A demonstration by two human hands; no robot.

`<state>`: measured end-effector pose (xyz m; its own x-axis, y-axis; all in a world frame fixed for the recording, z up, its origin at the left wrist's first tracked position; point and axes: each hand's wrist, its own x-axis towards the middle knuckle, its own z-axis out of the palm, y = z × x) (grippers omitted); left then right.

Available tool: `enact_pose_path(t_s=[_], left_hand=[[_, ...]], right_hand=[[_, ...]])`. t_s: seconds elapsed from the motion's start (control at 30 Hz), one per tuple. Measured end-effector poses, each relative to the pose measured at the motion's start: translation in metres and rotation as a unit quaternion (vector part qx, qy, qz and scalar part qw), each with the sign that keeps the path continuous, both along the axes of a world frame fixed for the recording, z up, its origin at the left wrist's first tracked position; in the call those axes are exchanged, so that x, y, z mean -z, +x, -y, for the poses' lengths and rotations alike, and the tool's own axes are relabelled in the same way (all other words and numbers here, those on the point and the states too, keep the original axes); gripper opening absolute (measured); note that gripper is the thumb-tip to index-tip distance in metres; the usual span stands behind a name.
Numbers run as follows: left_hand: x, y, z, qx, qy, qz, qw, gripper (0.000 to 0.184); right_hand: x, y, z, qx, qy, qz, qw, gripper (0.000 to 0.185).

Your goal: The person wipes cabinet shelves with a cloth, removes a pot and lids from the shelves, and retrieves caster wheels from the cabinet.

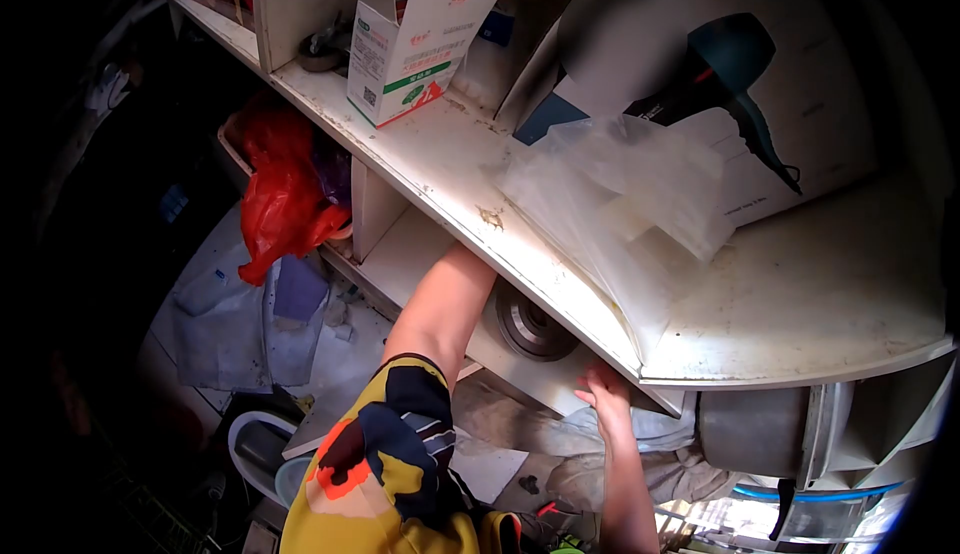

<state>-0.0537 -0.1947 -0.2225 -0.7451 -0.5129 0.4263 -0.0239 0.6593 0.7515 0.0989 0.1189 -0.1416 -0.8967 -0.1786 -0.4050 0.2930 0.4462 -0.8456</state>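
White shelf (415, 166) mid-frame hides your left hand, grip impossible to tell, while your right hand (606, 396) spreads loosely by its edge.

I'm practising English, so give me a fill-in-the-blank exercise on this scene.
The left forearm reaches beneath a ____ bearing an open carton. The large plastic bag left of that forearm is ____. The big box shows a printed ____. Only one hand shows: the ____.

Missing words: shelf; red; hair dryer; right.
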Motion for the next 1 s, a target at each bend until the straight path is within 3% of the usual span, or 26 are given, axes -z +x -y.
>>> enact_pose_path(t_s=[0.03, 0.1, 0.17, 0.23, 0.3, 0.37, 0.47, 0.63, 0.73, 0.8, 1.0], left_hand=[[-0.001, 0.002, 0.003, -0.004, -0.001, -0.003, 1.000, 0.025], [-0.004, 0.003, 0.008, -0.007, 0.002, -0.013, 1.000, 0.025], [-0.005, 0.013, 0.005, -0.007, 0.020, -0.026, 0.999, 0.026], [-0.006, 0.022, 0.006, -0.009, 0.040, -0.037, 0.998, 0.026], [-0.011, 0.031, 0.004, -0.006, 0.060, -0.050, 0.997, 0.026], [-0.016, 0.038, 0.004, -0.003, 0.076, -0.061, 0.995, 0.026], [-0.020, 0.050, 0.000, -0.001, 0.104, -0.073, 0.992, 0.027], [-0.027, 0.062, -0.005, 0.004, 0.144, -0.090, 0.985, 0.027], [-0.032, 0.066, -0.009, 0.007, 0.164, -0.103, 0.981, 0.028], [-0.034, 0.069, -0.011, 0.007, 0.177, -0.109, 0.978, 0.028], [-0.041, 0.060, -0.028, 0.004, 0.205, -0.143, 0.968, 0.029]], right_hand=[[0.003, -0.007, 0.005, -0.001, 0.000, 0.002, 1.000, 0.045], [0.012, -0.026, 0.022, 0.130, -0.073, 0.099, 0.984, 0.054], [0.030, -0.042, 0.023, 0.104, -0.169, 0.152, 0.968, 0.061], [0.044, -0.053, 0.023, 0.008, -0.235, 0.154, 0.960, 0.068], [0.043, -0.062, 0.038, -0.057, -0.196, 0.142, 0.969, 0.069], [0.056, -0.064, 0.047, -0.031, -0.168, 0.108, 0.980, 0.058], [0.043, -0.055, 0.065, -0.045, -0.169, 0.122, 0.977, 0.056], [0.029, -0.040, 0.116, -0.025, -0.063, 0.086, 0.994, 0.053], [0.038, -0.038, 0.142, -0.024, -0.079, 0.082, 0.993, 0.053], [0.049, -0.038, 0.153, 0.047, -0.172, 0.098, 0.979, 0.050], [0.044, -0.020, 0.186, -0.003, -0.184, 0.121, 0.975, 0.046]])
